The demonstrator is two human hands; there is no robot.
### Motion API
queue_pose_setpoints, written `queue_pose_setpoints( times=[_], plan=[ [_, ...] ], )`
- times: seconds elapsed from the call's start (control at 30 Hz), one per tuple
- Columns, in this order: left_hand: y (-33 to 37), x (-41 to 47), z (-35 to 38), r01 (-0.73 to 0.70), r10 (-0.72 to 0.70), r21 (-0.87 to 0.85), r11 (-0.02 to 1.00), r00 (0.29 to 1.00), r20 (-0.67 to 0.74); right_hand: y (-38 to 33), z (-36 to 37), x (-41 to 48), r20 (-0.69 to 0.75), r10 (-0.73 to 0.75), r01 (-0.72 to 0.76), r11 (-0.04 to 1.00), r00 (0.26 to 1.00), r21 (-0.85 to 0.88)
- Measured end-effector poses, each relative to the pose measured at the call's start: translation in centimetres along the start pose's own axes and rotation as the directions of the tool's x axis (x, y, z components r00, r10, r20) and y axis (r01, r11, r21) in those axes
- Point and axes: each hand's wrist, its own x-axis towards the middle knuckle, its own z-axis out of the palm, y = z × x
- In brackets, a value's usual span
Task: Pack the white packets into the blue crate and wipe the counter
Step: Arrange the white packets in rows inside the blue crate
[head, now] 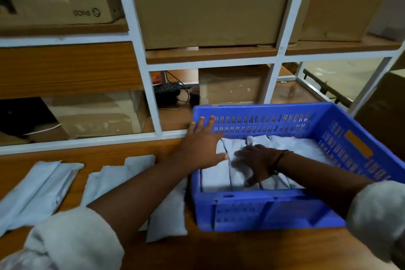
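The blue crate (263, 210) stands on the wooden counter (219, 247) at the right, with several white packets (214, 176) lying in it. My left hand (202, 143) reaches over the crate's left wall with fingers straight, thumb touching a packet. My right hand (257, 161) lies flat inside the crate, fingers spread and pressing on the packets. More white packets lie on the counter: a pair at far left (37, 190), one in the middle (114, 176) and one beside the crate (166, 215), partly hidden by my left forearm.
A white-framed shelf unit (151, 98) rises behind the counter, holding cardboard boxes (210, 4). A black keyboard (166, 92) and cables sit in a lower bay. Bare wood shows in front of the crate.
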Motion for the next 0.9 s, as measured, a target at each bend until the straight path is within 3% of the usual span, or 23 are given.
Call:
queue_pose_setpoints(
  times=[0.07, 0.17, 0.27, 0.43, 0.57, 0.67, 0.8, 0.9],
  plan=[
    [-2.3, -0.9, -0.9, 0.042, -0.065, -0.254, 0.966, 0.994, -0.084, 0.5, -0.9, -0.8, -0.023, 0.076, -0.074, 0.995, 0.997, 0.067],
    [-6.5, -3.0, -1.4, 0.022, -0.132, -0.435, 0.900, 0.965, -0.225, 0.1, -3.5, -1.9, -0.154, 0.202, -0.172, 0.967, 0.967, 0.188],
    [-11.1, -5.5, 0.0, 0.142, -0.265, -0.530, 0.836, 0.950, -0.165, -2.7, -6.8, -2.5, -0.341, 0.270, -0.130, 0.915, 0.901, 0.383],
    [-17.8, -9.5, 3.7, 0.397, -0.406, -0.453, 0.798, 0.910, 0.081, -10.2, -11.7, -1.0, -0.526, 0.282, 0.021, 0.868, 0.802, 0.496],
    [-19.7, -13.4, 6.6, 0.538, -0.553, -0.327, 0.777, 0.831, 0.054, -17.0, -14.0, 1.7, -0.582, 0.249, 0.030, 0.903, 0.774, 0.428],
    [-19.9, -16.0, 9.4, 0.596, -0.599, -0.226, 0.771, 0.798, 0.063, -21.4, -13.8, 4.0, -0.590, 0.223, 0.036, 0.918, 0.776, 0.395],
    [-19.3, -18.7, 12.9, 0.659, -0.646, -0.284, 0.696, 0.748, 0.153, -25.3, -10.6, 7.8, -0.425, 0.302, -0.052, 0.861, 0.854, 0.506],
    [-18.3, -20.4, 14.0, 0.651, -0.651, -0.320, 0.689, 0.749, 0.122, -26.7, -7.3, 9.9, -0.315, 0.402, -0.173, 0.810, 0.860, 0.560]
  ],
)
